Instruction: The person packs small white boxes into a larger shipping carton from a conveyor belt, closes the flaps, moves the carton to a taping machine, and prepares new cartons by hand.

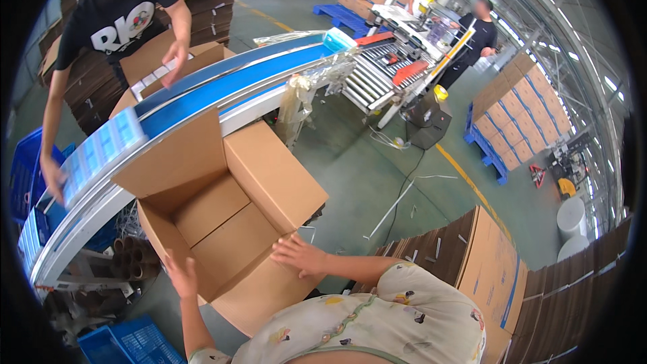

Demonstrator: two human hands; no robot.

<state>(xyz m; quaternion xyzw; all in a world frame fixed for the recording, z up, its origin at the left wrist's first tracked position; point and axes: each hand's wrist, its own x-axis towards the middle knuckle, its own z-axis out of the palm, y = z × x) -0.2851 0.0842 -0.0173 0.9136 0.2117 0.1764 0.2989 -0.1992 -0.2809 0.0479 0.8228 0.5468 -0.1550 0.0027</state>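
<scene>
An open brown cardboard box (216, 216) with its flaps spread stands in front of me, empty inside. My left hand (180, 275) rests with spread fingers on the box's near left edge. On the near right side, my right hand (300, 255) lies flat against the flap, fingers apart. Neither hand grips anything. Behind the box runs a curved blue conveyor belt (222, 84) carrying a row of light blue packs (101, 148).
A person in a black shirt (121, 13) stands across the belt, one hand on the packs, one on another carton (168, 61). Flat cardboard stacks (472, 263) lie at my right. Blue crates (128, 344), cardboard tubes (135, 256), a roller table (377, 67) and two more people lie farther off.
</scene>
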